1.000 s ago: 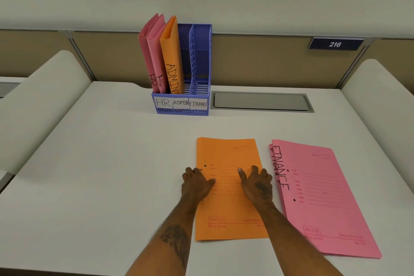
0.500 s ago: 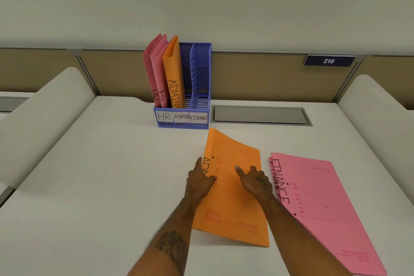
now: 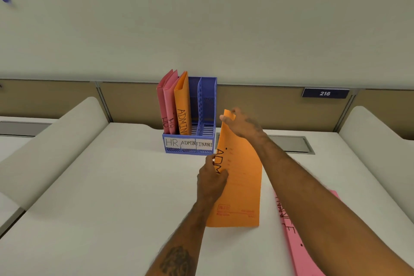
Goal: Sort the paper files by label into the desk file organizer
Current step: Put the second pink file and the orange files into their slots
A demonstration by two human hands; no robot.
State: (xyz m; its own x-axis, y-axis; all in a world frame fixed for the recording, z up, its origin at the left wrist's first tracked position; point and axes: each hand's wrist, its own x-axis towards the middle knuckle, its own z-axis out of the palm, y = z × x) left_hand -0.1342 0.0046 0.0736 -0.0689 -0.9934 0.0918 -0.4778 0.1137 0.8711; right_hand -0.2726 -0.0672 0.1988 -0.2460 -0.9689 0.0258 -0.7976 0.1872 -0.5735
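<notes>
An orange file marked ADMIN (image 3: pixel 243 181) is lifted upright off the desk, just in front of the blue desk organizer (image 3: pixel 189 147). My left hand (image 3: pixel 211 180) grips its left spine edge, partly covering the label. My right hand (image 3: pixel 240 124) pinches its top corner. The organizer has slots labelled HR, ADMIN and FINANCE; two pink HR files (image 3: pixel 167 101) and one orange ADMIN file (image 3: pixel 182 103) stand in it, and the FINANCE slot looks empty. A pink FINANCE file (image 3: pixel 298 246) lies flat at the lower right, partly hidden by my right arm.
The white desk (image 3: pixel 100 186) ends at a tan partition with a plate reading 216 (image 3: pixel 324 93). A grey cable hatch (image 3: pixel 291 144) lies behind my right arm. Rounded white dividers (image 3: pixel 51 139) flank the desk on both sides.
The orange file went from flat on the desk to tilted, then upright and nearer the organizer. My right hand slid up to its top corner; my left hand moved to its spine.
</notes>
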